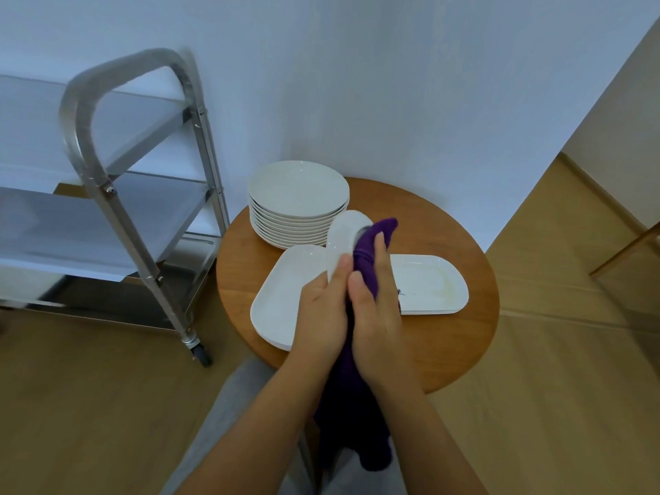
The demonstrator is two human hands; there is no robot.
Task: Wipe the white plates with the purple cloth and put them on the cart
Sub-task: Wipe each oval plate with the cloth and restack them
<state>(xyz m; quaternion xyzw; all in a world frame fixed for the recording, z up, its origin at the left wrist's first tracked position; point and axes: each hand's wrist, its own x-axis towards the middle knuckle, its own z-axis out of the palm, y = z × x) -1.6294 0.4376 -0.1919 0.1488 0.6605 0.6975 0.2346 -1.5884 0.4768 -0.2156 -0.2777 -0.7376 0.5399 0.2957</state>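
My left hand (323, 309) holds a small white plate (344, 237) tilted on edge above the round wooden table (446, 334). My right hand (375, 316) presses the purple cloth (371, 251) against that plate; the cloth hangs down between my forearms. A stack of several round white plates (298, 201) stands at the back left of the table. Rectangular white plates lie flat on the table, one pile at the left (282, 294) and one at the right (428, 284). The metal cart (135, 216) with three shelves stands to the left of the table.
White walls meet in a corner behind the table. A cart wheel (201, 355) rests on the wooden floor (89, 405) close to the table's left edge. The right rectangular plate shows a faint yellowish stain.
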